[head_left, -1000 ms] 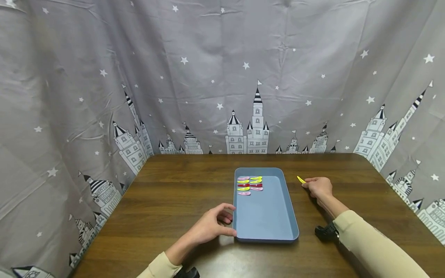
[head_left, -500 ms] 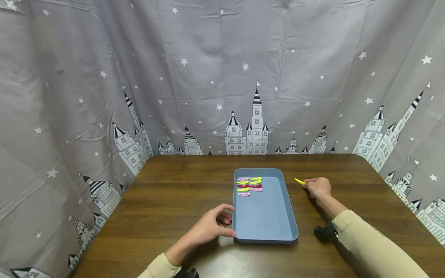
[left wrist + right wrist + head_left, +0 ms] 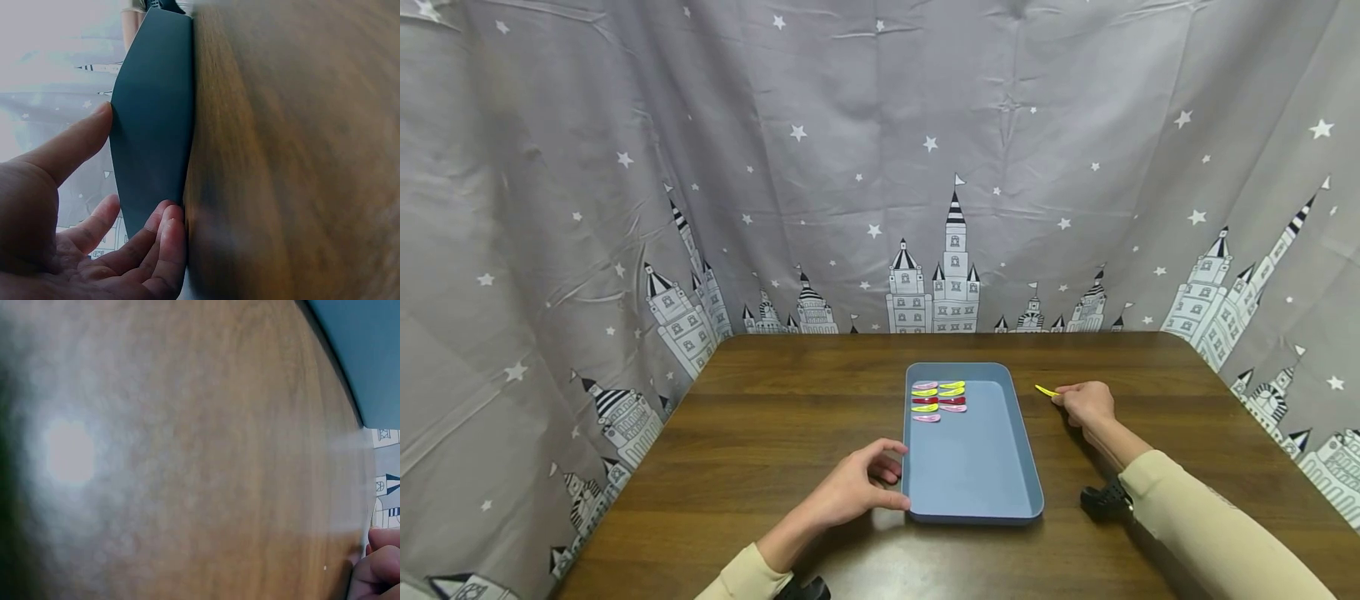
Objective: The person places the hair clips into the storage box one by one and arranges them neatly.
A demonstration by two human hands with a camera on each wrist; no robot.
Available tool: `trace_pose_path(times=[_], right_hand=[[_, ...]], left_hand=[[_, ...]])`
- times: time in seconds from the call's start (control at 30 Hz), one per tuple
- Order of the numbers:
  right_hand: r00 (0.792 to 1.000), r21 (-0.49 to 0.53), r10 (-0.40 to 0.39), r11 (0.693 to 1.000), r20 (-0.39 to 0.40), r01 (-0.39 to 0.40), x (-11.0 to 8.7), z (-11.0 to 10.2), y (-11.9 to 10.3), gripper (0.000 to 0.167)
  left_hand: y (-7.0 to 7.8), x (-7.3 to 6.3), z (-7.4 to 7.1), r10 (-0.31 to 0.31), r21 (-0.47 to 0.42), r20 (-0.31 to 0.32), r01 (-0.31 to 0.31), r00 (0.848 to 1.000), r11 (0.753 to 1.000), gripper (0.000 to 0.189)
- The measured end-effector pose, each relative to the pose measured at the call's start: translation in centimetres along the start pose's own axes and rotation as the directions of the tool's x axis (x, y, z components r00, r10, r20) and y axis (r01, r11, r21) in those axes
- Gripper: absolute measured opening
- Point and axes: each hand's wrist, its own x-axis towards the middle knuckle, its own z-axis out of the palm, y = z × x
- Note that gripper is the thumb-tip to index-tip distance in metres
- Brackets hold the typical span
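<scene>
Between the thumb and fingers of my right hand (image 3: 1088, 406) is a yellow snap hair clip (image 3: 1045, 390), pinched by one end just right of the blue-grey tray (image 3: 977, 475). Its other end points left toward the tray. In the right wrist view only some fingers (image 3: 382, 569) show, at the lower right corner. My left hand (image 3: 853, 490) touches the tray's left side near its front corner, thumb and fingers spread. In the left wrist view, fingertips rest against the outer tray wall (image 3: 153, 106). Two columns of pink, yellow and red hair clips (image 3: 927, 408) lie at the tray's far left.
The tray stands on a brown wooden table (image 3: 790, 417). Behind and beside the table hangs a grey curtain (image 3: 820, 183) printed with castles and stars. A black wrist strap (image 3: 1105, 502) sits at the right sleeve's cuff.
The yellow hair clip has turned a little in my right hand, its free end swinging left and slightly down. My left hand and the tray have stayed in place.
</scene>
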Motion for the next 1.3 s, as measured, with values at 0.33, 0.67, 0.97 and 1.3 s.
trace_pose_path(times=[0.33, 0.67, 0.97, 1.3], right_hand=[[0.998, 0.052, 0.02, 0.998, 0.059, -0.023, -0.9, -0.2, -1.0, 0.031], [0.997, 0.075, -0.002, 0.997, 0.081, -0.004, -1.8, -0.4, -2.4, 0.033], [0.998, 0.025, -0.009, 1.0, 0.062, 0.007, -2.9, -0.2, -3.7, 0.034], [0.992, 0.065, -0.024, 0.998, 0.12, 0.016, -3.6, 0.5, -4.7, 0.034]], left_hand=[[-0.1, 0.0, 0.0, 0.002, 0.001, -0.004, -0.002, 1.0, 1.0, 0.063], [-0.1, 0.0, 0.0, 0.006, -0.01, 0.001, -0.006, 1.0, 1.0, 0.063], [0.0, 0.0, -0.1, 0.0, -0.009, 0.003, 0.0, 1.0, 1.0, 0.063], [0.1, -0.1, 0.0, 0.002, -0.009, 0.001, -0.002, 1.0, 1.0, 0.063]])
